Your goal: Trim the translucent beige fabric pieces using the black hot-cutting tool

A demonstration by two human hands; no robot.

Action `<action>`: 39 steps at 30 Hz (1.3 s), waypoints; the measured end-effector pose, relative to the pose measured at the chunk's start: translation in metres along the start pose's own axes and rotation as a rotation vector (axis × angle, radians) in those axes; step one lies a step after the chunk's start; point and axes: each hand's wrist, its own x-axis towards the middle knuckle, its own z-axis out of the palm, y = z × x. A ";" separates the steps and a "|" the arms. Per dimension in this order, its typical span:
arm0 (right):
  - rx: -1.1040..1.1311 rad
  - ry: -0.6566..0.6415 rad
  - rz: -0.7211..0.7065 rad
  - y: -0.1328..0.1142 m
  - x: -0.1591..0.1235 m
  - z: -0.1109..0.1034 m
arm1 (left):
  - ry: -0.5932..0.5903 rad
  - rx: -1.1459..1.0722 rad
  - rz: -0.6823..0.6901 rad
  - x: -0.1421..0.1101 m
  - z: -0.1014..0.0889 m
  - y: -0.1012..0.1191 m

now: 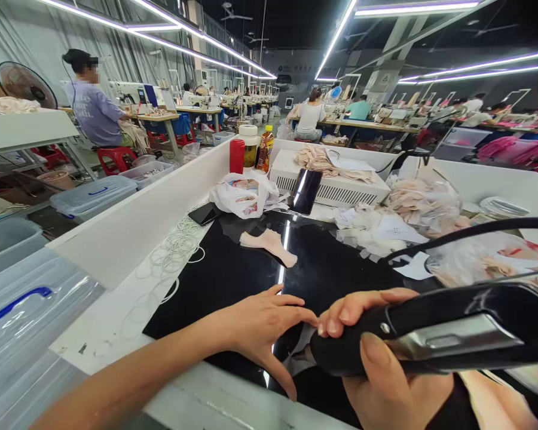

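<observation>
My right hand [385,364] is wrapped round a black handheld tool [466,328] with a silver plate on its side; I cannot tell its exact kind. The tool's narrow front end points down and left, close to a small translucent piece [301,343] on the glossy black sheet [233,286]. My left hand [269,322] lies open around that piece, thumb and fingers spread, its fingertips near my right fingers. Farther back on the sheet rests a pale pink strip of fabric [271,243], touched by neither hand.
Thin white elastic loops [174,251] lie along the left. Behind are a plastic bag [246,194], a phone [305,191], bottles [265,148] and a white vented box [332,179]. Bagged fabric pieces [424,203] and a black cable [475,230] occupy the right. A seated co-worker [96,110] is beyond.
</observation>
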 end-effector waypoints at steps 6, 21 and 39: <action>0.032 -0.067 0.018 -0.002 -0.006 0.004 | -0.014 0.013 -0.010 -0.001 0.000 -0.001; 0.006 0.151 0.006 -0.014 0.021 -0.012 | 0.094 0.211 0.156 -0.014 -0.010 -0.005; -0.105 0.246 -0.036 0.003 0.030 -0.017 | 0.469 0.374 -0.153 -0.017 -0.016 0.001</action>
